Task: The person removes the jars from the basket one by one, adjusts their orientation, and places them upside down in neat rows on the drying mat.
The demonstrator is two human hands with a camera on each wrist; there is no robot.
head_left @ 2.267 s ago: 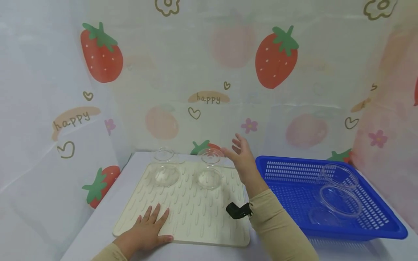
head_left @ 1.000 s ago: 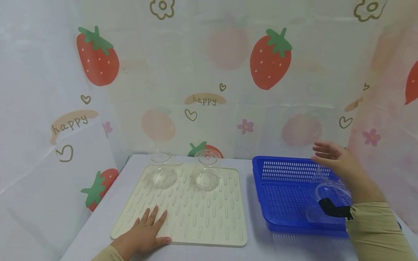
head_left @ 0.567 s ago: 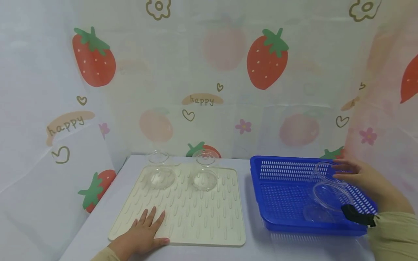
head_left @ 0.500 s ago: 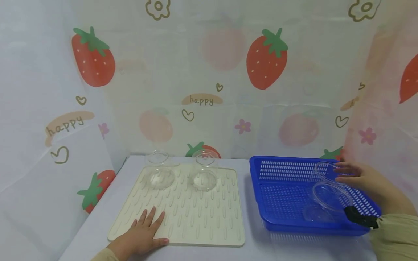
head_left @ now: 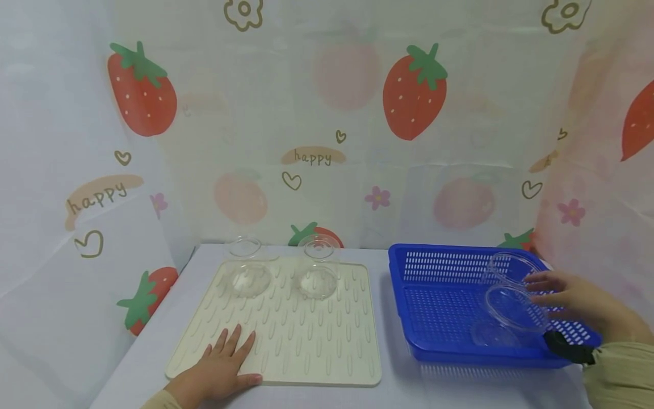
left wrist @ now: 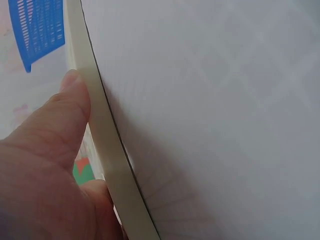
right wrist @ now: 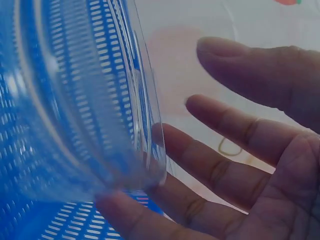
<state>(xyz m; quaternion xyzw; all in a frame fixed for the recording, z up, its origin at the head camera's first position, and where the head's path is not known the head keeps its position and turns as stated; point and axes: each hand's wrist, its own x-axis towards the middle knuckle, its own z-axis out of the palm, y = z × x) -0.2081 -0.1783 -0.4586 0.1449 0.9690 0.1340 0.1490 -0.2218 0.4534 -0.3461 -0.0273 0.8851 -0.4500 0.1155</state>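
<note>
So the front clear cup [head_left: 511, 315] is sitting in the right part of the blue basket [head_left: 460, 357], tipped over rather than standing straight. Its long axis slants: wide round rim up and to the right, narrower end down to the left on the basket floor. A back clear cup [head_left: 512, 268] is right behind it, also leaning, and where one ends and the other starts is honestly hard to see with see-through stuff.

The right grip [head_left: 577, 298] is just right of both rims, so the front cup is to its left and a bit lower. The fingers are stretched out and loose, not wrapped round anything. From the right wrist, a couple of fingertips overlap a cup's edge, but I can't tell if they're actually touching. There's a black strap [head_left: 568, 347] by that wrist.

Left of the basket is a cream ridged mat [head_left: 306, 341] with a left clear cup [head_left: 250, 281] and a right clear cup [head_left: 317, 282] standing side by side toward the back, long axes vertical. The left grip [head_left: 219, 366] rests flat on the mat's near edge, fingers spread, holding nothing. All of it's on a white bench [head_left: 138, 363], with a strawberry-print curtain [head_left: 352, 125] behind.
</note>
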